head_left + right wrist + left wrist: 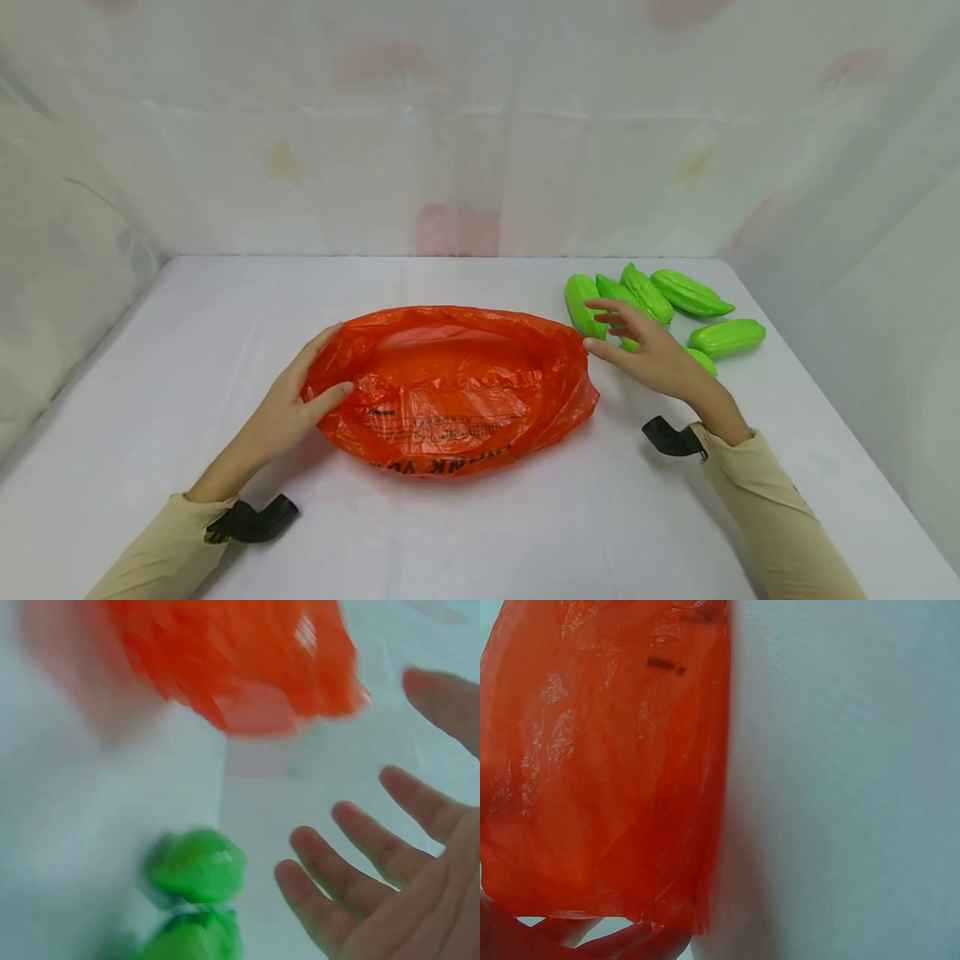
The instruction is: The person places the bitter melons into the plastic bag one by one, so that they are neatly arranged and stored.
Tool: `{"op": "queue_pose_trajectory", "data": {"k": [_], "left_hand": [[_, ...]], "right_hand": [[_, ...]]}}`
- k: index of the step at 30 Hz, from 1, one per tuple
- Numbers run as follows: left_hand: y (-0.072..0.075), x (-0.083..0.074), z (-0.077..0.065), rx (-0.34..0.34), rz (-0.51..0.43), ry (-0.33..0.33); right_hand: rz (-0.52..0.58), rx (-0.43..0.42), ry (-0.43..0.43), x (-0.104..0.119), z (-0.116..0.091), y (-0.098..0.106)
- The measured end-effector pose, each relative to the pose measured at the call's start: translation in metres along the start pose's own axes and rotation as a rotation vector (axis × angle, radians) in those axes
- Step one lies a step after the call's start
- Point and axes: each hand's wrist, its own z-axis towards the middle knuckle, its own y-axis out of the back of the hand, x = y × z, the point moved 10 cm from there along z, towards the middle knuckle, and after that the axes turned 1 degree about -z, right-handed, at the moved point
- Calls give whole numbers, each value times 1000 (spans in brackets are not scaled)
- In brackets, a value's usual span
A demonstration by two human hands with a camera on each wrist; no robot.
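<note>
Red bag [450, 417], where?
– On the counter [487, 542], long axis left-right; left hand [292, 410] gripping its left end.
– Right hand [654, 357]?
– Released, fingers spread, just off the bag's right end. Nearer hand to the green vegetables [648, 293], just beyond its fingers.

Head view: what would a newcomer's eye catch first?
The red plastic bag, mouth open, in the middle of the table, its left end held by the left hand. Next, the green gourd-like pieces clustered toward the far right corner. The right hand is beside the bag's right end, partly hiding some pieces.
</note>
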Motion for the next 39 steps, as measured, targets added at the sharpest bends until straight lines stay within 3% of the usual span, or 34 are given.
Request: {"op": "queue_pose_trajectory", "data": {"k": [6,17,27,39], "left_hand": [[0,0,0,-5,15,-7],[-1,2,-1,-5,16,-3],[-2,1,0,9,14,-1],[-1,1,1,9,26,-9]], "right_hand": [[-96,-18,42,3,-7,20],[-184,2,35,-6,-12,32],[-222,60,-70,-29,-18,40],[-255,96,-107,-53,-24,51]]}}
